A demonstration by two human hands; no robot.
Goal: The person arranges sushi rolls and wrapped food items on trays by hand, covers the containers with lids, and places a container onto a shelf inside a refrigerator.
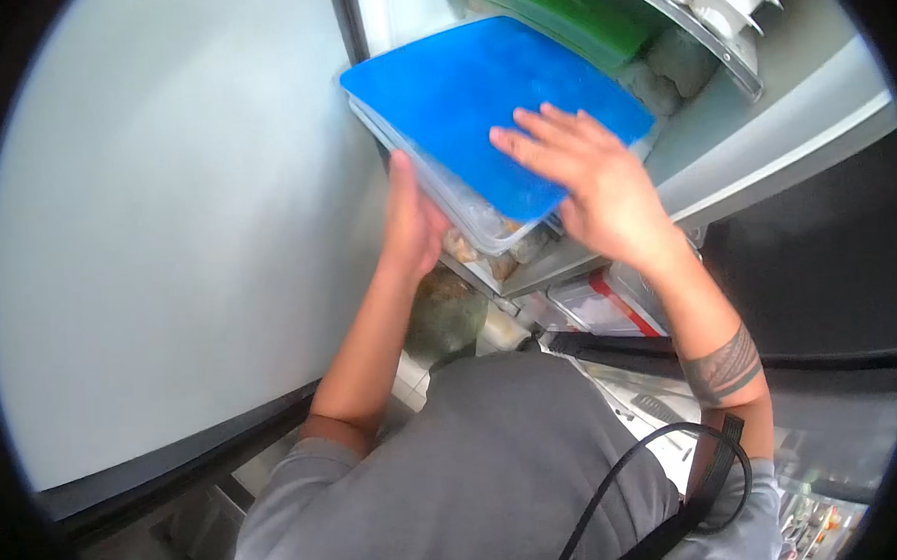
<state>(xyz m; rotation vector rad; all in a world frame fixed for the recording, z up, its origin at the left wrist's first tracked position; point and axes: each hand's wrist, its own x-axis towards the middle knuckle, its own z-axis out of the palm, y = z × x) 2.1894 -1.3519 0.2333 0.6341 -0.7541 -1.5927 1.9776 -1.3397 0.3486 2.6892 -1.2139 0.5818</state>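
A clear plastic food container with a blue lid [461, 99] sits tilted inside an open fridge or freezer. My left hand [413, 226] grips its near left side, thumb up along the wall and the other fingers partly hidden. Across the lid's right part lies my right hand [599, 178], fingers spread and a little blurred, the thumb near the front corner. Through the clear wall, the contents are too blurred to name. Pale brown lumpy items [459, 245], perhaps bagged food, show under the container's front edge.
Behind the blue lid is a green container [577, 14]. A metal-edged shelf [698, 29] with white trays hangs at upper right. The large pale door [186, 221] stands on the left. Below the compartment is a clear box with a red stripe [610, 303].
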